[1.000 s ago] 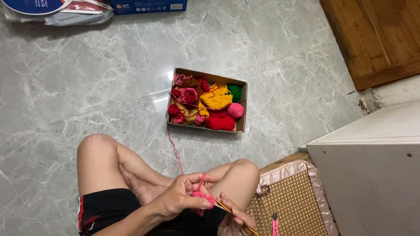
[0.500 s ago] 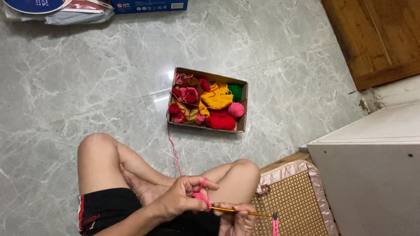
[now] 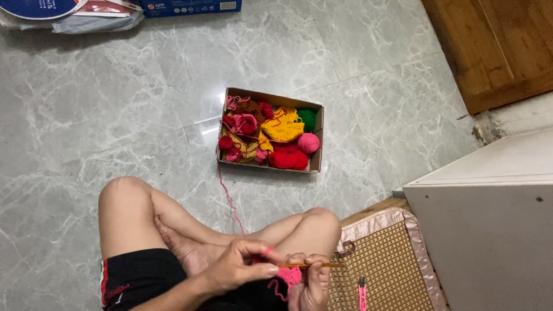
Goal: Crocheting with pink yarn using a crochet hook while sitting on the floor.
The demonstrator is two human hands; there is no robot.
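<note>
A: Where is the work, and how are the fingers set?

B: The pink crochet piece (image 3: 290, 275) sits low in the near centre, above the crossed legs. The left hand (image 3: 239, 268) pinches the pink strand (image 3: 230, 198), fingers narrow. The right hand (image 3: 311, 285) curls closed around the crochet hook (image 3: 305, 265), which lies level.

A: How would the piece handle?

B: Likely light, soft and limp; best held close by the last loop. The hook looks thin, stiff and smooth.

A: And the strand?

B: It runs far across the marble floor (image 3: 115, 115) to the cardboard box (image 3: 318, 138) of coloured yarn. A woven mat (image 3: 386, 270) lies right.
</note>
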